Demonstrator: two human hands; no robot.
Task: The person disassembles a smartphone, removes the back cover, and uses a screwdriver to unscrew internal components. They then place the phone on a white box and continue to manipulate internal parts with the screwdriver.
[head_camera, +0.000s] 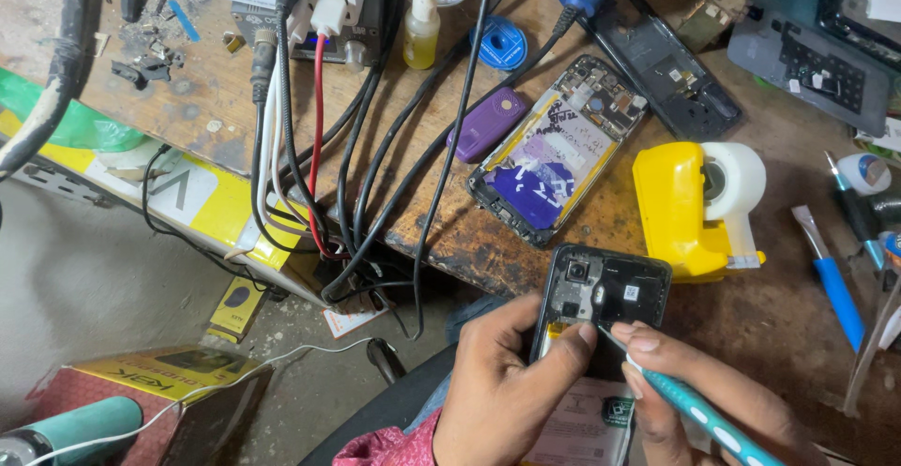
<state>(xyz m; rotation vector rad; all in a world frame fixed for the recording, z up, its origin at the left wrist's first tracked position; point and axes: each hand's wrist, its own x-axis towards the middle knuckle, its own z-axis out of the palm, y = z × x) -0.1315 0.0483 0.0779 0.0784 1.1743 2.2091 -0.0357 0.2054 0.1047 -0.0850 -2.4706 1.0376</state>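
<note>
1. Head view: the left hand (511, 386) grips a black opened smartphone with its back cover off (601, 297), its fingers (574, 342) curled and pressed around the phone's left edge and lower body, thumb lying across the inner frame.
2. The phone sits at the near edge of the worn brown wooden desk (770, 306), partly over the person's lap, camera end pointing away.
3. The right hand (699, 396) pinches a teal plastic-handled thin tool (694, 410) between its fingers, which are pressed together; the metal tip touches the phone's interior near the left thumb.
4. Just beyond the phone stands a yellow tape dispenser with a white roll (699, 205).
5. To its left lies a second opened phone body with blue and pink marked battery (558, 152), beside a purple oval case (486, 123).
6. Black, red and white cables (310, 147) hang over the desk's left edge.
7. A blue-handled tool (831, 283) lies well to the right.
</note>
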